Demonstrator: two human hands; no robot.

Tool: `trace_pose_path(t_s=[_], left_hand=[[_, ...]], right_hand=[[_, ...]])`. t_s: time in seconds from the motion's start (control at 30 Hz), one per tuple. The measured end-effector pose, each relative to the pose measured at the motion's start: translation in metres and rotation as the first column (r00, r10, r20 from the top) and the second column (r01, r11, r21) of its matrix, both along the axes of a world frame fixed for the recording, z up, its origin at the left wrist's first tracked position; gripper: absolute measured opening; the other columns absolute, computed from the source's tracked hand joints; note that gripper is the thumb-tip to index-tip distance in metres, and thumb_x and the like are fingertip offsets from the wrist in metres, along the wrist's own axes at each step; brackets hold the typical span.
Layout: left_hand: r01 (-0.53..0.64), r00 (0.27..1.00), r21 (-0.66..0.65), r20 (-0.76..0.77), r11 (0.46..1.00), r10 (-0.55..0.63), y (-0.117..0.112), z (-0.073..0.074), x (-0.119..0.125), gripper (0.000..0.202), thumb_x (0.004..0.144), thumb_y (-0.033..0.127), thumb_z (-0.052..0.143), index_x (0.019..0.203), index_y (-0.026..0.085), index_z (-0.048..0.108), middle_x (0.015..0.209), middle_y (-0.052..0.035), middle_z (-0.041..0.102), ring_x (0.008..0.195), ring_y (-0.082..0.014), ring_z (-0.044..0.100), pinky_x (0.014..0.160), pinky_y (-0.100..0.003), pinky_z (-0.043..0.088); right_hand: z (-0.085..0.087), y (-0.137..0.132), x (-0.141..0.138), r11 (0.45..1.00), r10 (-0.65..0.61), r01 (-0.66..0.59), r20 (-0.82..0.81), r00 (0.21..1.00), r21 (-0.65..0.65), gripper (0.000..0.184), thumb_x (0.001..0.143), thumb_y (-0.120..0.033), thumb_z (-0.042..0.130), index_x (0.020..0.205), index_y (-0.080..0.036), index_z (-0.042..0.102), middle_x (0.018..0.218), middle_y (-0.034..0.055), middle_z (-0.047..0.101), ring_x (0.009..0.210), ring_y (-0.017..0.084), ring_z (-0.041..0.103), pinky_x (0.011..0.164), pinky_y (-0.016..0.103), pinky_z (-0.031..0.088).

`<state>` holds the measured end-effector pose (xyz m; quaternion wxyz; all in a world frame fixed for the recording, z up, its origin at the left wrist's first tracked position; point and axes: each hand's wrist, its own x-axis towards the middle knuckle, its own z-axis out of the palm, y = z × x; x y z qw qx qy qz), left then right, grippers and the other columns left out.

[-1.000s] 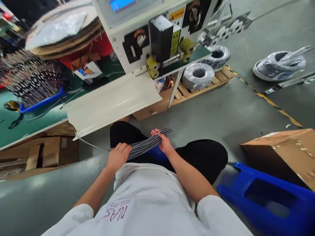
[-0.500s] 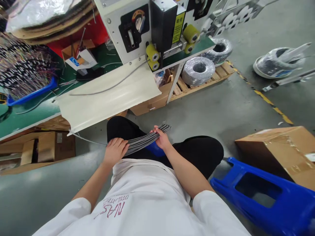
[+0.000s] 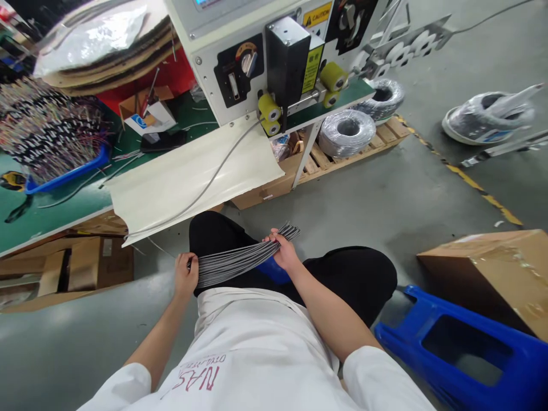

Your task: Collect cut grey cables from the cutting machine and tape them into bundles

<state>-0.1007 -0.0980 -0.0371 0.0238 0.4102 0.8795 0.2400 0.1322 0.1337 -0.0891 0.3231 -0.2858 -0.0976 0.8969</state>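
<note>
A bundle of grey cut cables (image 3: 240, 261) lies across my lap over the black trousers. My right hand (image 3: 283, 250) is closed round the bundle near its right end, where the cable tips fan out past the thumb. At the left end, my left hand (image 3: 186, 275) has its fingers curled in on the cables, with the fingertips partly hidden. One thin cable runs from beside this hand up to the lower corner of a cream sheet (image 3: 171, 197). On that sheet lies a long grey cable (image 3: 213, 177), coming out of the yellow rollers (image 3: 269, 114) of a machine (image 3: 205, 63).
On the green bench (image 3: 60, 214) stand a blue tray (image 3: 68, 171) of wires and a small white box (image 3: 156, 121). Cartons (image 3: 103, 268) sit below. Wrapped cable coils (image 3: 346, 132) rest on a pallet. To the right are a blue stool (image 3: 462, 319) and a carton (image 3: 505, 257).
My left hand has slid left along the bundle to its end, uncovering more cable. The cable from the rollers now reaches farther down the sheet. My right hand keeps its hold.
</note>
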Motion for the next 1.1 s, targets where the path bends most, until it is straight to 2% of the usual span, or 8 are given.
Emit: trace_pose_path(t_s=[0.13,0.23,0.37,0.47,0.57,0.7,0.87,1.1], left_hand=[[0.054,0.998,0.0,-0.019,0.999,-0.054,0.002,0.003,-0.002,0.017,0.094,0.026,0.044,0.081,0.021,0.053,0.081,-0.0035,0.056,0.083,-0.0209,0.052,0.08,-0.037,0.042],[0.199,0.961,-0.067,-0.182,0.978,-0.208,0.011,0.016,0.0,0.011,0.089,0.021,0.049,0.083,0.02,0.058,0.088,-0.0065,0.06,0.089,-0.0232,0.054,0.085,-0.04,0.043],[0.478,0.764,-0.087,-0.449,0.874,-0.463,0.043,0.049,0.01,0.024,0.082,0.016,0.059,0.104,0.022,0.064,0.101,-0.0075,0.065,0.1,-0.0247,0.058,0.092,-0.04,0.044],[0.618,0.632,-0.015,-0.584,0.786,-0.509,0.077,0.083,0.018,0.036,0.078,0.012,0.062,0.111,0.026,0.063,0.098,-0.0046,0.067,0.095,-0.0223,0.061,0.093,-0.039,0.045],[0.561,0.65,0.071,-0.654,0.825,-0.386,0.114,0.118,0.02,0.039,0.079,0.018,0.064,0.117,0.026,0.062,0.104,-0.0071,0.066,0.099,-0.0254,0.06,0.094,-0.042,0.044],[0.342,0.805,0.094,-0.543,0.935,-0.24,0.153,0.148,0.013,0.052,0.089,0.035,0.058,0.137,0.021,0.049,0.125,-0.0166,0.056,0.121,-0.034,0.05,0.103,-0.051,0.039],[0.245,0.885,0.028,-0.415,0.969,-0.212,0.17,0.145,0.004,0.069,0.094,0.051,0.046,0.15,0.015,0.03,0.132,-0.0213,0.05,0.125,-0.0363,0.046,0.104,-0.053,0.038],[0.23,0.867,-0.044,-0.444,0.972,-0.225,0.162,0.137,-0.003,0.07,0.094,0.059,0.042,0.15,0.018,0.033,0.129,-0.0191,0.054,0.117,-0.0353,0.051,0.096,-0.048,0.044]], right_hand=[[-0.001,0.001,0.001,1.0,-0.009,0.009,0.012,1.0,-0.017,0.019,0.076,-0.025,0.076,0.093,-0.02,0.07,0.064,-0.0043,0.062,0.075,0.016,0.066,0.091,0.038,0.052],[-0.003,0.001,0.002,1.0,-0.013,0.014,0.017,1.0,-0.022,0.02,0.076,-0.025,0.077,0.093,-0.018,0.07,0.07,-0.0013,0.067,0.079,0.018,0.067,0.091,0.039,0.052],[-0.006,-0.001,0.002,1.0,-0.009,0.009,0.01,1.0,-0.022,0.022,0.075,-0.024,0.077,0.095,-0.021,0.069,0.07,-0.0024,0.067,0.078,0.019,0.067,0.09,0.041,0.052],[-0.006,-0.001,0.004,1.0,0.001,-0.001,-0.009,1.0,-0.012,0.021,0.075,-0.025,0.077,0.095,-0.022,0.068,0.07,-0.0026,0.067,0.079,0.019,0.067,0.09,0.041,0.052],[-0.005,-0.001,0.006,1.0,0.004,-0.004,-0.024,1.0,0.006,0.021,0.076,-0.025,0.077,0.095,-0.022,0.068,0.07,-0.0031,0.066,0.079,0.018,0.067,0.09,0.041,0.052],[-0.003,-0.001,0.009,0.999,0.01,-0.009,-0.039,0.999,0.034,0.021,0.077,-0.027,0.077,0.095,-0.022,0.068,0.071,-0.0032,0.065,0.081,0.019,0.067,0.094,0.041,0.05],[-0.004,-0.001,0.01,1.0,0.009,-0.008,-0.025,1.0,0.024,0.023,0.075,-0.028,0.079,0.094,-0.021,0.068,0.071,-0.0024,0.066,0.081,0.019,0.068,0.093,0.04,0.05],[0.002,0.002,0.008,0.999,0.01,-0.01,0.001,1.0,0.036,0.024,0.072,-0.03,0.081,0.092,-0.023,0.069,0.07,-0.0025,0.063,0.079,0.019,0.068,0.088,0.039,0.053]])
